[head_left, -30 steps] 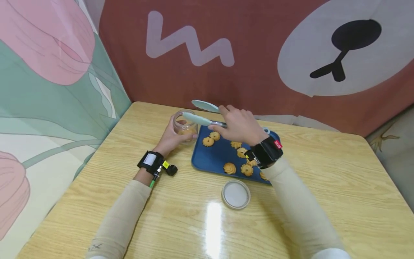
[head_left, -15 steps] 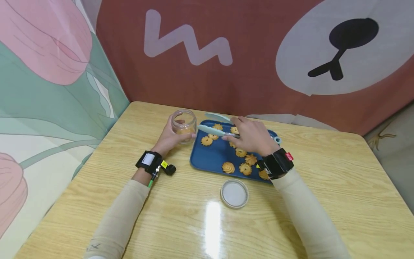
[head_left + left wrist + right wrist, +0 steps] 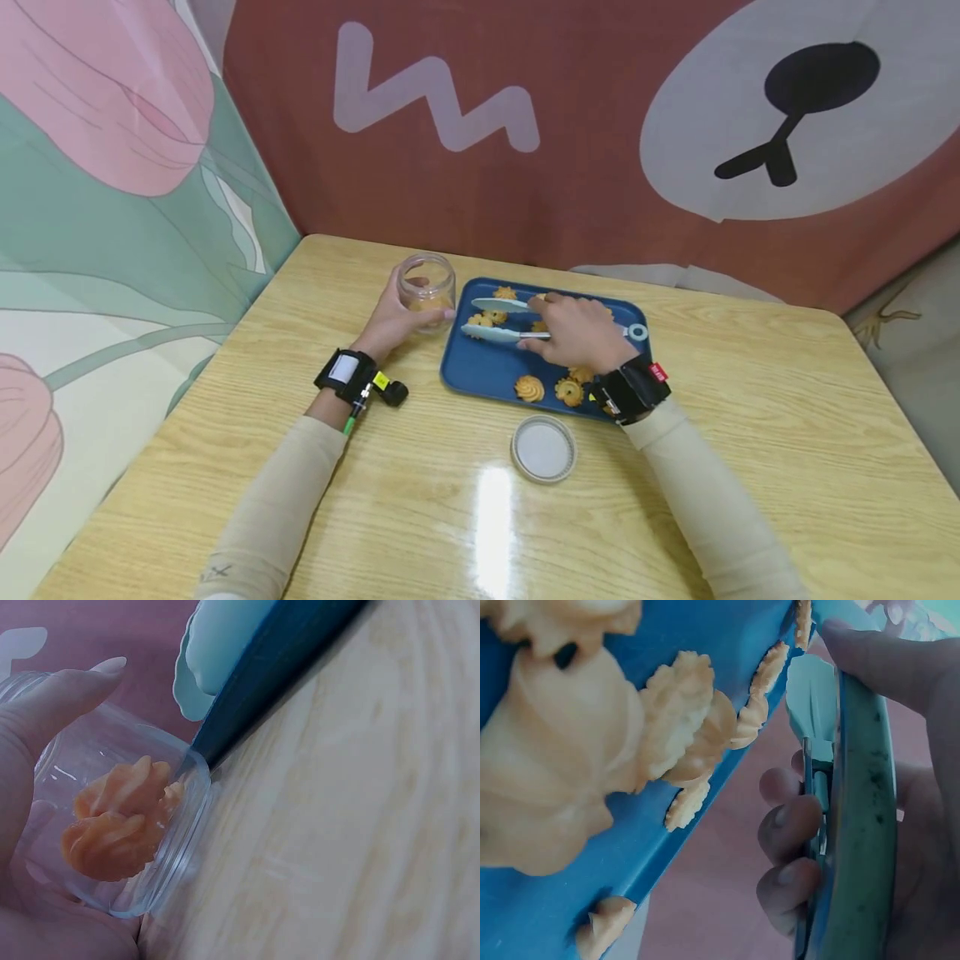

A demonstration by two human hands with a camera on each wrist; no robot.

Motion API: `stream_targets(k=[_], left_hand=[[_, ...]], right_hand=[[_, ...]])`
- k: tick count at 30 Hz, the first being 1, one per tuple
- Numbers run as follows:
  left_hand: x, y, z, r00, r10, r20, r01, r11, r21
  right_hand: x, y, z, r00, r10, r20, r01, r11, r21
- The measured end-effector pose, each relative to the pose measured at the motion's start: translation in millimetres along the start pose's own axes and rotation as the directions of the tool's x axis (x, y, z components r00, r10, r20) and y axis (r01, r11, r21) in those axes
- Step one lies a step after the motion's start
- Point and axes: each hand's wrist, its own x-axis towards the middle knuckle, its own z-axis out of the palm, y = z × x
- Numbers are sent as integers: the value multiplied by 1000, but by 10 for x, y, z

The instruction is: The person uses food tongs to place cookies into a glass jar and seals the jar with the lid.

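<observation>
My left hand [image 3: 397, 317] grips a clear jar [image 3: 427, 283] standing on the table left of the tray. Inside the jar, in the left wrist view, lie a few swirled cookies [image 3: 116, 844]. My right hand [image 3: 579, 333] holds light-blue tongs [image 3: 491, 333], their two tips spread apart above the left part of the blue tray [image 3: 480, 375]. Close under the tips are several cookies [image 3: 480, 323]; whether the tips touch any, I cannot tell. In the right wrist view the fingers curl round the tongs' handle [image 3: 862, 817]. The hand and tongs hide part of the cookies.
A round whitish lid [image 3: 544, 448] lies on the wooden table [image 3: 420, 508], just in front of the tray. More cookies [image 3: 530, 388] lie along the tray's front edge. A brown printed wall hanging [image 3: 585, 192] rises right behind the table.
My right hand has brought the spread tongs from over the jar's mouth rightward and down over the tray. My left hand has stayed on the jar, which now sits more upright.
</observation>
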Motion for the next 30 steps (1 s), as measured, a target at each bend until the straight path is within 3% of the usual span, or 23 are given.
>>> stream_targets(k=[15,30], left_hand=[[-7,25,-2,1000,-1,1,1,1000,-4],[3,-7,5,1000,9,11,-9,1000,-4]], right_hand=[[-16,-32,64,1000,-7,10,6,994,106],[-100,-39,1,996,-41,-78,52,986,157]])
